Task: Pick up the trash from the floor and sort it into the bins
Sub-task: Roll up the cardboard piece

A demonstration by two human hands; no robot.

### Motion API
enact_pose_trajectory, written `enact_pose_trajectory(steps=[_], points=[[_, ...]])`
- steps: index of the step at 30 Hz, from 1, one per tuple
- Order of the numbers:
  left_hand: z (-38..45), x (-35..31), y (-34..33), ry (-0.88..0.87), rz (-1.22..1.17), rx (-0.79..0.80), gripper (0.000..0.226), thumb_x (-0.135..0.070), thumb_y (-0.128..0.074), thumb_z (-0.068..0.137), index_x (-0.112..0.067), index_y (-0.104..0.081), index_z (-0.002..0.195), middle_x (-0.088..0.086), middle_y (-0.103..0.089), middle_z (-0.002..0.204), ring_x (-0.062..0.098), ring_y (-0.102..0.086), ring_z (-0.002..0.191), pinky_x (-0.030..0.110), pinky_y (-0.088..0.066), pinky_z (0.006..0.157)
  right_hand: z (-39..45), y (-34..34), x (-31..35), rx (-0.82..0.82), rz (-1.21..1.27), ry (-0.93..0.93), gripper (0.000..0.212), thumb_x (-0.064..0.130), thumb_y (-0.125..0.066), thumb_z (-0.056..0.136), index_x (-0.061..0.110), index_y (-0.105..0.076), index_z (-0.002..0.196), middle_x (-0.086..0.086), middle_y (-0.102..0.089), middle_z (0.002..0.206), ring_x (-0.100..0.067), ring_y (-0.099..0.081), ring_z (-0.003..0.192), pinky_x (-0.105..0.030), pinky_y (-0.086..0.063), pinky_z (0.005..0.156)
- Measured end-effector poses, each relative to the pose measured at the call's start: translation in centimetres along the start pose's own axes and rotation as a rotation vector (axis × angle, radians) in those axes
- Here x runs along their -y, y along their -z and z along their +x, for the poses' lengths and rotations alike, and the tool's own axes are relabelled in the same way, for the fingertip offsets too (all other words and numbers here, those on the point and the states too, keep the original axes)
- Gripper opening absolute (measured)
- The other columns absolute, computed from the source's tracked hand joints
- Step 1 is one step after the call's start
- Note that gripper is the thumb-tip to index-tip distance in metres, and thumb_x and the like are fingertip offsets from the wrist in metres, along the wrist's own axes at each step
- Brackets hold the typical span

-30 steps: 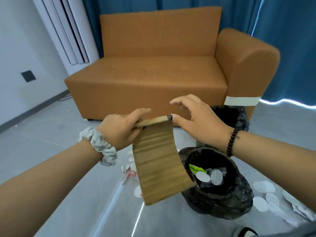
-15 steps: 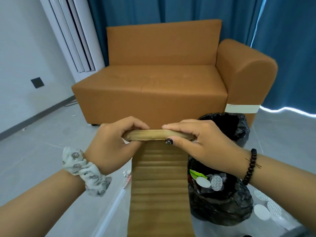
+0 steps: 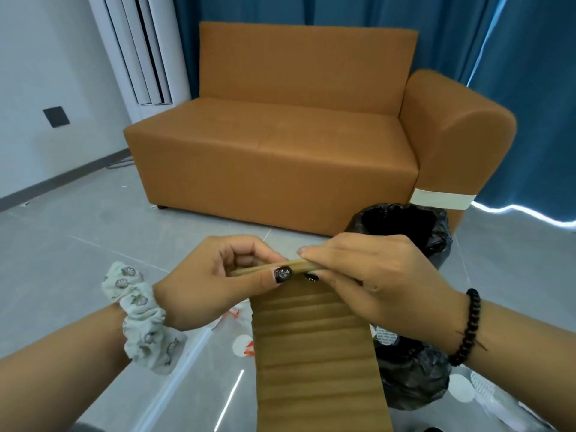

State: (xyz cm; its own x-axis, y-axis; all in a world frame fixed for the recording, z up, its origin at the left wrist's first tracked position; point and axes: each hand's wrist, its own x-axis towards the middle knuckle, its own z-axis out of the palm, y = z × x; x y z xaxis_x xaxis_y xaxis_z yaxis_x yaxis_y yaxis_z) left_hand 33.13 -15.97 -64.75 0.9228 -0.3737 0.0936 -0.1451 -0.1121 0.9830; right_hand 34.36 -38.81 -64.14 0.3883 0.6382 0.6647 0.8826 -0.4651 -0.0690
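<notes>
Single view, head-worn, wide-angle. Looks forward and down from above the person's forearms. Left hand (image 3: 215,282) and right hand (image 3: 371,275) sit close, centre frame, over the grey floor (image 3: 78,244). Faces the orange sofa (image 3: 280,145), farther off, blue curtain (image 3: 514,42) behind. Straight lines bow near the frame edges. No second view.

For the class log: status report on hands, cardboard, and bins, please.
Left hand and right hand both pinch the cardboard strip at its rolled top edge. Strip hangs before near bin. Far bin unobstructed.
</notes>
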Motion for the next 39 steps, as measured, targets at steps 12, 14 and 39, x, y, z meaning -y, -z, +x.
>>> enact_pose_trajectory(steps=[12, 14, 39], points=[[-1.1, 1.0, 0.1, 0.097, -0.095, 0.133, 0.038, -0.040, -0.080, 0.064, -0.013, -0.074, 0.089, 0.006, -0.072, 0.085, 0.013, -0.067, 0.077, 0.020, -0.051, 0.067, 0.7, -0.6, 0.3, 0.009, -0.261, 0.341, 0.017, 0.009, -0.063, 0.088, 0.007, -0.073, 0.102, -0.003, -0.072, 0.089, -0.019, -0.060, 0.059, -0.030, -0.041, 0.046], [-1.2, 1.1, 0.0, 0.086, -0.043, 0.100, 0.044, -0.046, -0.082, 0.059, -0.015, -0.075, 0.090, 0.007, -0.073, 0.086, 0.015, -0.068, 0.078, 0.021, -0.052, 0.068, 0.3, -0.9, 0.2, 0.021, -0.216, 0.296, 0.017, 0.013, -0.064, 0.089, 0.009, -0.073, 0.103, -0.002, -0.071, 0.091, -0.020, -0.063, 0.063, -0.033, -0.045, 0.048], [-0.7, 1.6, -0.3, 0.129, 0.140, 0.157, 0.051, -0.062, -0.070, 0.064, -0.022, -0.072, 0.095, 0.004, -0.068, 0.085, 0.009, -0.060, 0.078, 0.024, -0.048, 0.072, 0.1, -0.7, 0.6, 0.197, -0.111, 0.062, 0.014, 0.016, -0.057, 0.093, 0.007, -0.068, 0.093, -0.005, -0.063, 0.084, -0.026, -0.060, 0.074, -0.040, -0.048, 0.061]])
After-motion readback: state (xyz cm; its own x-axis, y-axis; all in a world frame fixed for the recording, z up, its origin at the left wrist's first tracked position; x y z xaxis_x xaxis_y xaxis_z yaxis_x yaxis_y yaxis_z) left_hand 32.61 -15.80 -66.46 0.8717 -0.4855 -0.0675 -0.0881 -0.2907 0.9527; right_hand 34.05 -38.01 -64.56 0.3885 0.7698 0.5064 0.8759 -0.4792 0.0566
